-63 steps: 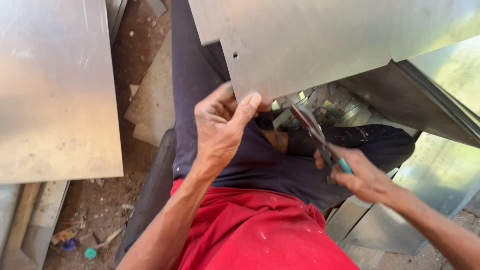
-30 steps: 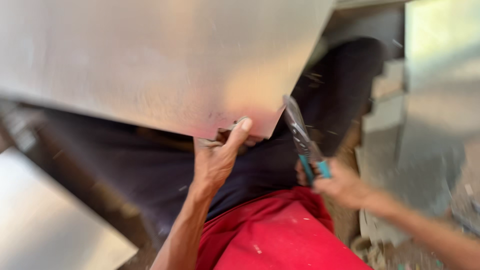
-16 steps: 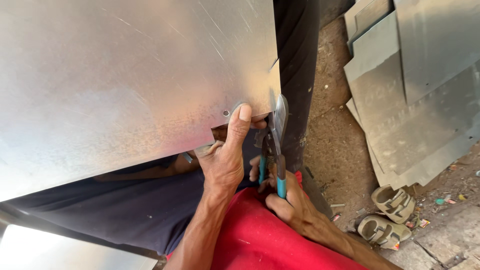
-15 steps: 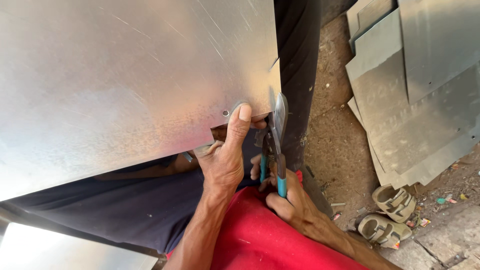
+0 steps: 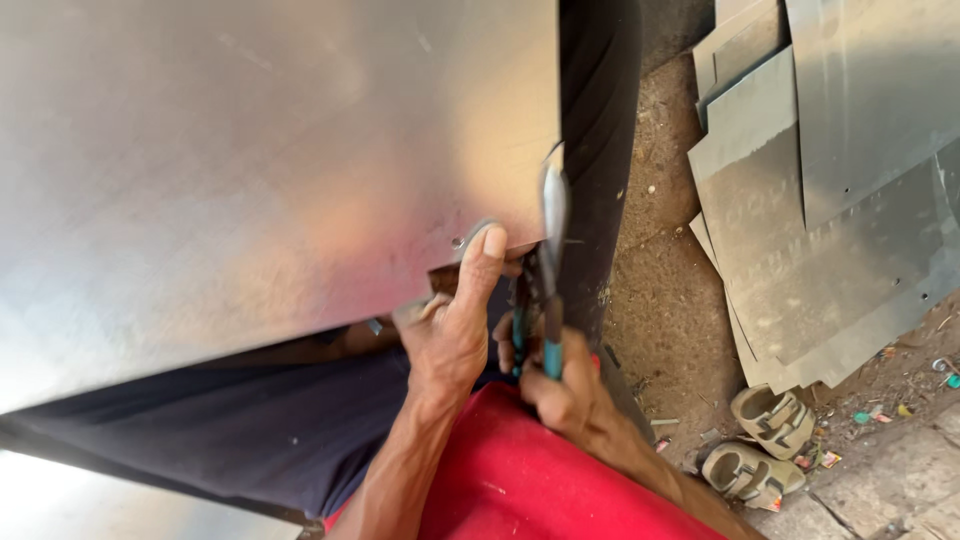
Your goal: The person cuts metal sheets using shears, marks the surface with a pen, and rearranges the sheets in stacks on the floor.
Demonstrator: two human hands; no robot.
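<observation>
Red shirt (image 5: 530,480), dark navy trousers (image 5: 230,430), bare forearms, no sleeves, gloves or rings on hands

The large silver metal sheet (image 5: 250,170) looks smooth with a dull sheen; beside it, the metal snips (image 5: 548,290) have glossy teal plastic grips, above matt red cloth (image 5: 540,480).

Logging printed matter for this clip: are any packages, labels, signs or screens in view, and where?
No whole packages, labels, signs or screens show.
Small coloured scraps, perhaps bits of wrapper: on the dirt at lower right near the sandals; teal, yellow and red, too small to tell.
</observation>
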